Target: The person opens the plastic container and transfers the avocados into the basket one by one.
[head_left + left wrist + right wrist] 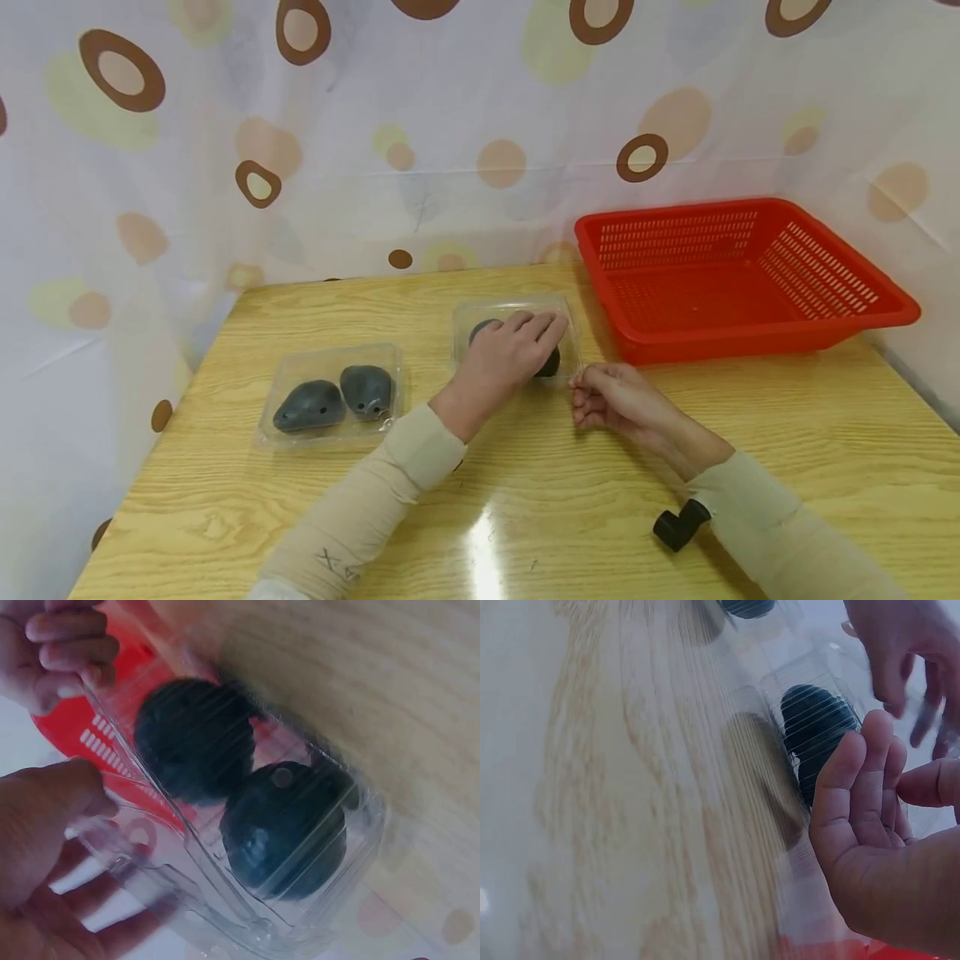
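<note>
A clear plastic clamshell box (465, 312) sits mid-table, with two dark grey rounded pieces (285, 832) inside. My left hand (510, 346) is over it from the near left, fingers stretched across its top. In the left wrist view those fingers (127, 930) show through clear plastic, and the thumb lies by its edge. My right hand (622, 408) is at the box's near right corner, thumb and forefinger pinching the plastic edge. The right wrist view shows its other fingers (866, 780) loosely bent. Part of the box is hidden under my left hand.
A similar clear box (401, 358) stands to the left, holding two dark grey pieces (311, 406) with small holes. A red perforated plastic basket (675, 346) fills the back right. Behind the wooden table (570, 517) hangs a patterned cloth (450, 200).
</note>
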Demonstrator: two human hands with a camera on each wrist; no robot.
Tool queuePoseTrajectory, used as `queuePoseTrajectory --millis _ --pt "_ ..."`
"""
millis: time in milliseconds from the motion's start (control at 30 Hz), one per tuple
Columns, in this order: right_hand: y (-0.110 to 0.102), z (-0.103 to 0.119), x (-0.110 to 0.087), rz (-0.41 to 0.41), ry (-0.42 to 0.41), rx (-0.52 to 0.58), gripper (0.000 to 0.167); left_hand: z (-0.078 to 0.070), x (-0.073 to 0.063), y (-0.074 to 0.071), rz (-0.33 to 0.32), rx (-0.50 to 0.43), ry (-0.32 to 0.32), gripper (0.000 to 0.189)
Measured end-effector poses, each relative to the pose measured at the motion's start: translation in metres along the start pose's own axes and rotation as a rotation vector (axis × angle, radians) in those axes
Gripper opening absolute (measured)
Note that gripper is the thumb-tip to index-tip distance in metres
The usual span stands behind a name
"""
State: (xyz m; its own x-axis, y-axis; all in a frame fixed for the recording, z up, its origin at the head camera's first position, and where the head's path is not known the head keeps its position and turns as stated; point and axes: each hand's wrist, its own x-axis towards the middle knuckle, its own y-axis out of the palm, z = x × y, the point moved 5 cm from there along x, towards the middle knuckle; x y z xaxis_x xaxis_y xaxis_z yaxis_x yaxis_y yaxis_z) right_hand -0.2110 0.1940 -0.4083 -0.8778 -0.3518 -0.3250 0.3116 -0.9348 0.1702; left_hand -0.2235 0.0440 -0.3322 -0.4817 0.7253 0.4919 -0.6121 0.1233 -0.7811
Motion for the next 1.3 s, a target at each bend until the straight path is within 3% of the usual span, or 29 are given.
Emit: queuePoseTrajectory --millis 200,267,367,800,1000,1300 --pt "-0.001 0.001 -0.002 -0.026 -0.002 -0.007 0.019 0.010 -0.021 0.003 0.310 -0.056 -0.163 0.054" --pt "-0.002 0.001 -0.003 -0.022 -0.003 -0.017 0.018 0.013 -0.027 0.003 0.363 -0.051 -0.187 0.056" --pt "-0.003 0.002 -0.005 -0.016 -0.006 -0.038 0.018 0.013 -0.030 0.003 0.375 -0.054 -0.169 0.058" --pt "-0.003 0.004 -0.006 -0.046 0.003 -0.048 0.016 0.021 -0.022 -0.009 0.186 -0.007 -0.084 0.036" --pt "-0.004 0.003 -0.010 -0.045 0.002 -0.066 0.016 0.041 -0.017 -0.020 0.088 -0.045 -0.132 0.034" --pt "-0.004 0.003 -0.014 -0.031 0.002 -0.084 0.020 0.057 -0.016 -0.025 0.086 -0.029 -0.228 0.050"
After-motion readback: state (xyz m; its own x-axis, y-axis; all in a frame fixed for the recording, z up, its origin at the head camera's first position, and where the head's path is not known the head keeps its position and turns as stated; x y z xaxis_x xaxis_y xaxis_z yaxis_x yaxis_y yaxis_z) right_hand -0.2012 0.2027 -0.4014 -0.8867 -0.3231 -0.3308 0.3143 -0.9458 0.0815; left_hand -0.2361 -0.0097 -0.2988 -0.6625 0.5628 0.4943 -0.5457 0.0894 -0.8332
